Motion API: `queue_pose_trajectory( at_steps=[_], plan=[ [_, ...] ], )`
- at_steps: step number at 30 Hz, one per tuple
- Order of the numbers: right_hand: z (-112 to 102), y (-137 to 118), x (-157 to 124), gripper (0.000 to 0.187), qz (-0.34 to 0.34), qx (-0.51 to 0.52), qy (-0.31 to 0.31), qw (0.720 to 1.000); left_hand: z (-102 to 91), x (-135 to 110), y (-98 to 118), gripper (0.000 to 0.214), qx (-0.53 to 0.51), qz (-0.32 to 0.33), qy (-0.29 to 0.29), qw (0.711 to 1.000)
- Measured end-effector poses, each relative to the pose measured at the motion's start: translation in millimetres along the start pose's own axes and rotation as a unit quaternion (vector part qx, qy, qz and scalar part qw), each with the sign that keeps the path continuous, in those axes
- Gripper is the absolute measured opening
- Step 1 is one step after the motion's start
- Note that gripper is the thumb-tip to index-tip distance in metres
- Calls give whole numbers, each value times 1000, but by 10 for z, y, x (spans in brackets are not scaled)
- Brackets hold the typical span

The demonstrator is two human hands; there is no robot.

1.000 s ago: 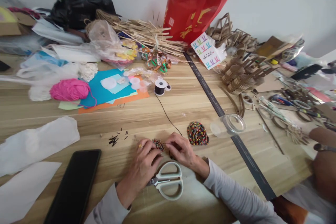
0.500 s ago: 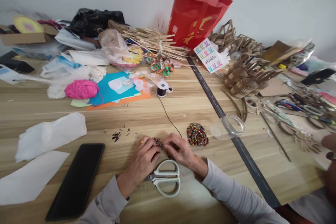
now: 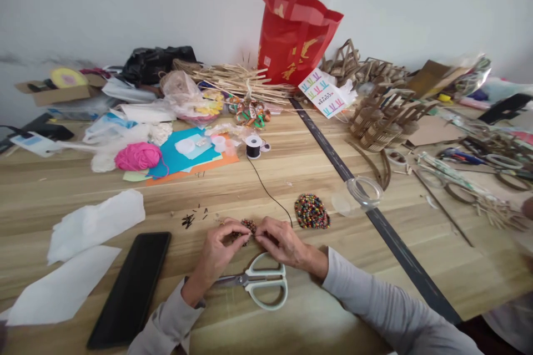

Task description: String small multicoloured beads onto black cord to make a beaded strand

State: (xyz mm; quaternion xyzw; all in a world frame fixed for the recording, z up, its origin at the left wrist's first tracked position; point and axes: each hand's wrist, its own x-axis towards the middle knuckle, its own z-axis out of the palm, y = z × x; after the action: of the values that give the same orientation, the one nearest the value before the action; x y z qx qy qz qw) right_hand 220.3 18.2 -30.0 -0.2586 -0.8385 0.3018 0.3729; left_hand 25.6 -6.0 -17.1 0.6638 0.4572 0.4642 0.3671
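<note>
Both my hands meet at the table's near middle over a small beaded piece [image 3: 249, 226] of many-coloured beads. My left hand [image 3: 220, 247] pinches its left side, fingers curled. My right hand [image 3: 280, 241] pinches its right side together with a thin black cord [image 3: 268, 191] that runs back to a black spool [image 3: 253, 147]. A loose pile of coloured beads [image 3: 312, 211] lies just right of my right hand. White-handled scissors [image 3: 260, 284] lie on the wood right under my wrists.
A black phone [image 3: 131, 285] and white paper sheets [image 3: 89, 224] lie at the left. A clear jar [image 3: 365, 191] lies on its side beyond the beads. Pink yarn [image 3: 137, 156], coloured paper, a red bag [image 3: 293, 36] and cardboard strips crowd the back and right.
The camera has tilted up and back, showing more wall. My hands have stayed together on the beaded piece, with small finger movements only.
</note>
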Motion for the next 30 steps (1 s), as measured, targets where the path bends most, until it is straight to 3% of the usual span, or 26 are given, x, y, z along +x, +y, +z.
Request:
queue_pose_trajectory(
  at_steps=[6, 30],
  plan=[
    [-15, -18, 11, 12, 3, 7, 15, 1000, -16, -4, 4, 9, -55, -53, -2, 997],
    [-43, -6, 16, 8, -38, -14, -7, 999, -14, 12, -34, 11, -51, -30, -36, 998]
  ],
)
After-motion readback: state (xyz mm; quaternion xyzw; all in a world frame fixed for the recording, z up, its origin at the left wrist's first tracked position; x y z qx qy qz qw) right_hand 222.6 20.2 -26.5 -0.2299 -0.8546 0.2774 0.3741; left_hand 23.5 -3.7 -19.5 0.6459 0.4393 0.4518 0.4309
